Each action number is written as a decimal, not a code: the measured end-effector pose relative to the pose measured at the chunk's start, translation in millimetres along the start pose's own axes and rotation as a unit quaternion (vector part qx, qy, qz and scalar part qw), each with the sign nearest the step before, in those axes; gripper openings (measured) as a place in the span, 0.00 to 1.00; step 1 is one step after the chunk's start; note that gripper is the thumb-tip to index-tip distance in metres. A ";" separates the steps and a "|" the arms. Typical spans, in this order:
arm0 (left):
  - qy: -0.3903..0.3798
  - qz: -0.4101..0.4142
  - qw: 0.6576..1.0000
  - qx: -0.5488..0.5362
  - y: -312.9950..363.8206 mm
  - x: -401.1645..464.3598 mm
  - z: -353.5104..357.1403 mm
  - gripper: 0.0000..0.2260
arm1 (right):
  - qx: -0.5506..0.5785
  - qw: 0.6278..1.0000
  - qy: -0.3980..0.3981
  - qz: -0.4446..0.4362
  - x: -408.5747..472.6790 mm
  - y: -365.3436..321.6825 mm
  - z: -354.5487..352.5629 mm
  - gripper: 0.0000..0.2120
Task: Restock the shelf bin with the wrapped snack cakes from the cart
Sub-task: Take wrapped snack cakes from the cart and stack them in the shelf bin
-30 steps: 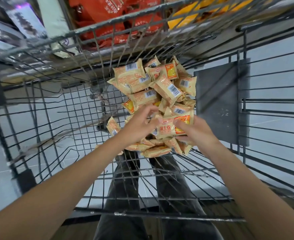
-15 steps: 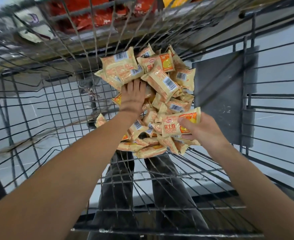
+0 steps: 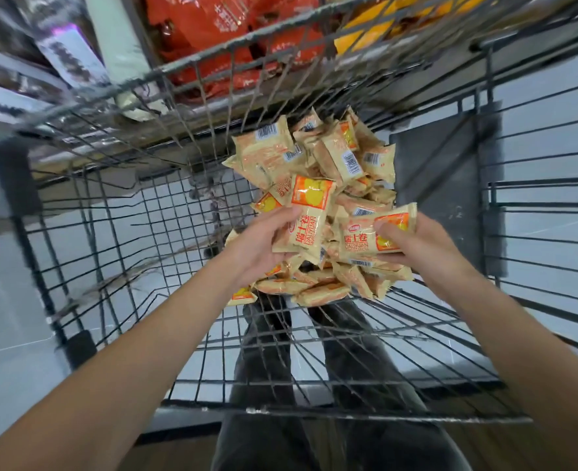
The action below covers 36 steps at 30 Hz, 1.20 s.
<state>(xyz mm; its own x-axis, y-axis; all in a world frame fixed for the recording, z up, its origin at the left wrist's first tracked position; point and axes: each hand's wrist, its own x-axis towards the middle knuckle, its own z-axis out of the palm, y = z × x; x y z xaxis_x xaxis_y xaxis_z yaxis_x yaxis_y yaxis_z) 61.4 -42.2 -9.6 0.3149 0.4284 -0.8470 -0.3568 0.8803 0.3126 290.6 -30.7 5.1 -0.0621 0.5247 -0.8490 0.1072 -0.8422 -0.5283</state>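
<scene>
Presently one wrapped snack cake (image 3: pixel 311 222) is pinched upright in the left hand (image 3: pixel 263 246), thumb on its printed face and fingers curled behind, while a second cake (image 3: pixel 372 237) is clamped lengthwise in the right hand (image 3: pixel 416 246), thumb pressed on the orange end of the wrapper. Both are held just above the pile of snack cakes (image 3: pixel 318 171), which is heaped on the wire floor of the cart (image 3: pixel 144 239) toward twelve o'clock from the hands, spilling down to six o'clock beneath them. The label sides are turned upward, probably so that the packs can be checked and faced alike before shelving. One pack per hand is judged a light, safe hold, since the film is slippery and the cake inside soft. Shelf stock in orange bags (image 3: pixel 233 39) is seen at twelve o'clock beyond the cart rim; which bin is meant cannot be told. Many cakes are left in the cart, so restocking is judged far from complete.
</scene>
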 end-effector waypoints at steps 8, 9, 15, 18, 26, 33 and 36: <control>-0.002 0.034 0.997 0.065 1.0 -10.8 19.2 0.15 | 0.052 0.997 -0.008 0.055 -8.5 -6.8 8.8 0.05; 0.010 0.047 0.993 0.109 0.7 -10.3 20.3 0.13 | 0.066 0.995 -0.018 0.069 -8.6 -7.4 9.4 0.07; -0.018 0.157 0.925 0.345 -2.9 -14.8 29.5 0.04 | 0.126 0.979 -0.114 0.111 -11.3 -8.7 10.1 0.22; -0.007 0.166 0.924 0.344 -11.4 -12.2 37.9 0.06 | 0.067 0.979 -0.161 0.106 -13.2 -3.1 10.3 0.37; 0.008 0.137 0.956 0.260 -26.1 -8.3 50.1 0.09 | 0.070 0.979 -0.168 0.089 -13.1 6.7 -6.0 0.25; 0.269 0.143 0.884 0.354 -27.2 32.5 11.0 0.07 | 0.057 0.992 -0.072 0.083 -10.3 15.6 -6.8 0.17; 0.344 0.112 0.809 0.462 -30.5 63.4 -19.7 0.16 | 0.056 0.993 -0.053 0.085 -8.9 19.1 -6.6 0.16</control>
<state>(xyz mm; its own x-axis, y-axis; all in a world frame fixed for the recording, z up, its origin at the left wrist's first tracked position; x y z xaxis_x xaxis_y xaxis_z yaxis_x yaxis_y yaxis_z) 75.0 -45.9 -81.3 -0.3451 0.6635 -0.6639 0.5737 0.7089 0.4103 299.8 -50.6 2.6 -0.1582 0.3631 -0.9182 0.0134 -0.9291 -0.3697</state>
